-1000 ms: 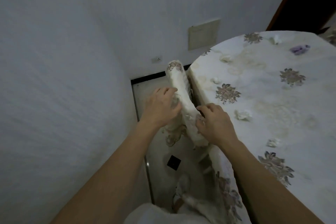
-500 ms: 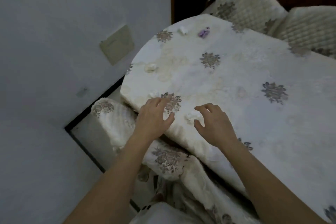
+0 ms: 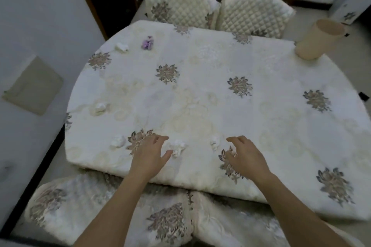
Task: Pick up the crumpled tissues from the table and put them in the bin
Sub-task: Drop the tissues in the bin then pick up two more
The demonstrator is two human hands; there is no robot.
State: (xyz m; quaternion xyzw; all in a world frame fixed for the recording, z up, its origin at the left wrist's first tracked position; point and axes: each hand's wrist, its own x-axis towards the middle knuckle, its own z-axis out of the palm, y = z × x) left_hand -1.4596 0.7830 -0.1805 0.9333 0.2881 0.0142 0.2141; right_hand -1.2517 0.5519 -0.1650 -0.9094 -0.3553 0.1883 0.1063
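Having left the chair cover, left hand and right hand now hover above the table, fingers relaxed and empty; grabbing the crumpled tissues can begin.

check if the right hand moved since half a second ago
Yes. The right hand shifted right, away from the middle tissue its fingers were beside; that tissue now sits by the left hand.

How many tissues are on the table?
6: far white tissue, purple tissue, left-edge tissue, near-left tissue, centre tissue by left hand, right tissue by right hand. None seems hidden.
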